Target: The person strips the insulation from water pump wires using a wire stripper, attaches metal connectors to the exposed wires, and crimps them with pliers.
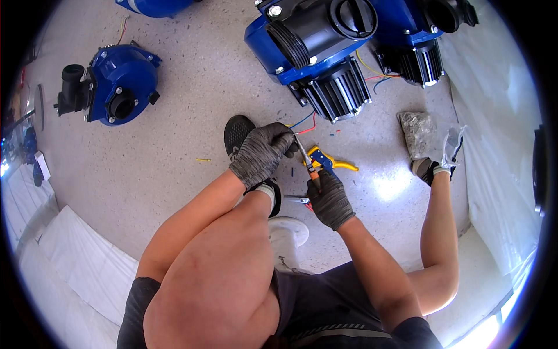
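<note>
My left hand (pixel 265 150), in a dark knit glove, pinches the ends of thin wires coming from a blue and black pump (pixel 314 52). A red wire (pixel 310 127) and a blue wire (pixel 303 120) run from the pump's finned motor to my fingers. Gripped in my gloved right hand (pixel 331 200) is a pair of long-nose pliers (pixel 305 156) with an orange handle. Its tip meets the wires beside my left fingertips; whether the jaws clamp one cannot be told. Yellow and blue wire strippers (pixel 321 157) lie on the floor, partly behind my right hand.
Scissors (pixel 297 199) lie partly under my right hand. Bits of yellow insulation (pixel 203 159) and blue insulation (pixel 292 171) dot the speckled floor. More pumps stand at the left (pixel 126 83) and upper right (pixel 409 39). A plastic bag (pixel 419 134) sits by my right foot.
</note>
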`<state>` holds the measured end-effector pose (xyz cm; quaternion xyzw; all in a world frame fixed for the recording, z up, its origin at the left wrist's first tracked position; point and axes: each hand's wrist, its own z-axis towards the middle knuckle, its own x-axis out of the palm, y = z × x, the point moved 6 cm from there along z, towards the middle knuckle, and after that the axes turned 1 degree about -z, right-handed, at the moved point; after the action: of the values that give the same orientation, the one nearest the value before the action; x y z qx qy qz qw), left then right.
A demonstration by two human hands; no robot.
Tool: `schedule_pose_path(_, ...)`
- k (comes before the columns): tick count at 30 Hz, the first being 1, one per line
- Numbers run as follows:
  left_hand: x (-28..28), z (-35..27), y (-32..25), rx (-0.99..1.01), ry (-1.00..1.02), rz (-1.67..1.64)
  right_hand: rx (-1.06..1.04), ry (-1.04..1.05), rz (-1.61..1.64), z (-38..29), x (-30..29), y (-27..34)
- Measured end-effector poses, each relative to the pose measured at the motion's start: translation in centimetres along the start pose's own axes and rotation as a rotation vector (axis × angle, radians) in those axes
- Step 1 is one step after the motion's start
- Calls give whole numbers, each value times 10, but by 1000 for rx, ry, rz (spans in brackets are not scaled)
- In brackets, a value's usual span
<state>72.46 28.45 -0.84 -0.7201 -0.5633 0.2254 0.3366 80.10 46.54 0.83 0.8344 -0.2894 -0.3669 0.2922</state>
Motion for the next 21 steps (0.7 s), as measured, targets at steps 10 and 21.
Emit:
schedule_pose_path(10,-1,0,1,-14,1,70,37,35,-41,-2,0,6)
schedule_pose_path(21,-1,-2,-3,103,-91,243,184,138,80,-4,-7,17)
